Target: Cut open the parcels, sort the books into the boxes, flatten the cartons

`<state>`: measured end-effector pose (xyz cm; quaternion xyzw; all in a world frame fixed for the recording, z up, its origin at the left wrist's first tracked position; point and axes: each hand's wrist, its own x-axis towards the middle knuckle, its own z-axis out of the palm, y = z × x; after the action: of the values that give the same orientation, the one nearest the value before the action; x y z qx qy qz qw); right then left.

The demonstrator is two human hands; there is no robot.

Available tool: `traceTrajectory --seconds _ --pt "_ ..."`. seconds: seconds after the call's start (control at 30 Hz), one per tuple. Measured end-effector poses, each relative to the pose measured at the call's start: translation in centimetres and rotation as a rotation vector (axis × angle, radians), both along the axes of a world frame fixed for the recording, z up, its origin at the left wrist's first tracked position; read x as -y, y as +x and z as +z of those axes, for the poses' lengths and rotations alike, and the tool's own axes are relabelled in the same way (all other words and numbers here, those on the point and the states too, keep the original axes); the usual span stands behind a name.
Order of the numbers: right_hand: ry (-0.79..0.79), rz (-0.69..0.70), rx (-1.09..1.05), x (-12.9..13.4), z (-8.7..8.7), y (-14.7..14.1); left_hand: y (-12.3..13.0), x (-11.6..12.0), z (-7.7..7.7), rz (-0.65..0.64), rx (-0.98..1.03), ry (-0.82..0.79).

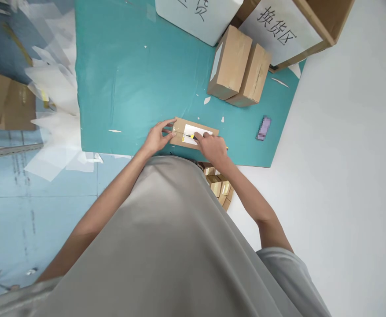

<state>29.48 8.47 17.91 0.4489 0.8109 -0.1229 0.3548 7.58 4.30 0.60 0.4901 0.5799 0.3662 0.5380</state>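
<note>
Close to the tabletop's (130, 88) near edge, a small box (181, 123) is lying between the left hand (157, 137), whose spread fingers are touching its left end, and the right hand (212, 147), whose fingers are clamping a cutter (192, 136) over it. I'm seeing brown cardboard and a white label (199, 129).

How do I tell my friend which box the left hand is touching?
Find the green table and look along its near edge. Between left hand and right hand lies a cardboard box with a white label. Unlike the two boxes farther back, it has a tool over it.
</note>
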Motion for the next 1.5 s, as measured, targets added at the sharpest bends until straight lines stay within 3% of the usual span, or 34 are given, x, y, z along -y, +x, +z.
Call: traceTrajectory --seconds 0.23,0.63,1.07,1.23,1.5 --pt "0.022 0.019 -0.027 -0.4 -1.8 -0.9 0.1 -0.1 -0.1 -0.003 0.000 -0.005" --pt "0.031 0.044 -0.014 -0.6 -0.6 -0.5 0.2 0.0 -0.1 0.013 0.005 -0.002" --pt "0.056 0.044 -0.035 -0.2 -2.0 -2.0 0.2 -0.1 0.1 0.006 -0.025 -0.024" --pt "0.050 0.007 0.019 -0.1 -1.0 0.2 0.2 0.0 0.5 -0.004 -0.048 -0.016" --pt "0.035 -0.141 0.243 0.1 1.0 8.2 0.3 -0.1 0.1 0.016 -0.066 -0.007"
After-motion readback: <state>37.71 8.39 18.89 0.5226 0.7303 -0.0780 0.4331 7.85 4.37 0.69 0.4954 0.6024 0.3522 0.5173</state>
